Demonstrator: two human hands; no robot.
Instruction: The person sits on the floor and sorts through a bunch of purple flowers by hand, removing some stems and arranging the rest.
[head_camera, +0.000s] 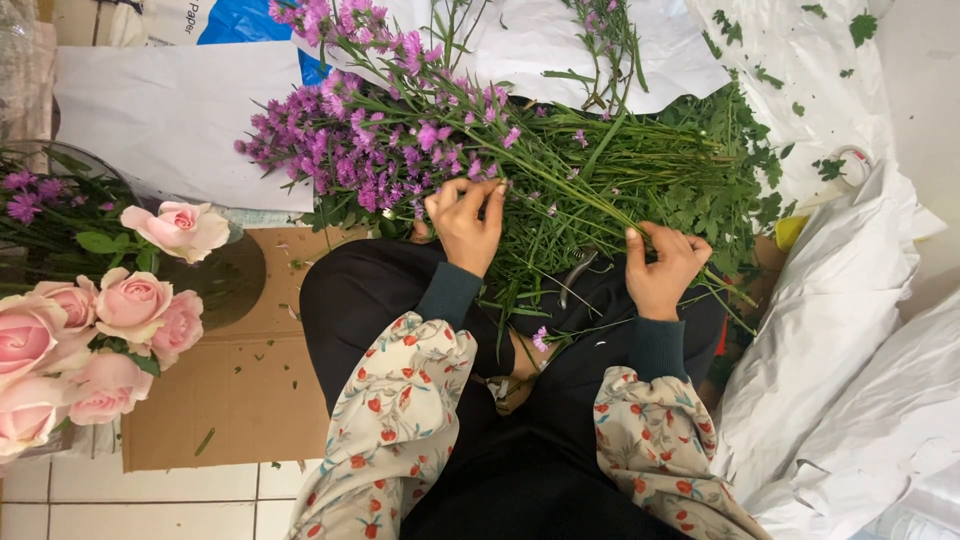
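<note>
Purple flower bunch (400, 140) steadied under my curled left hand (466, 222), I'd keep my right hand (662, 268) pinching its green stems (600, 185) gently.

Soft, even daylight fills the scene — no hard shadows, the white paper (170, 120) nearly blown out — with pink roses (90, 340) slightly soft at the left edge.

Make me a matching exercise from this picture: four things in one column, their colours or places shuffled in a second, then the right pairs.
1. roses
2. small-flowered bunch
3. left hand
4. right hand

A. on the green stems
B. pale pink, far left
C. at the blossoms' edge
D. purple, lying across the lap

Pairs: 1-B, 2-D, 3-C, 4-A
</note>
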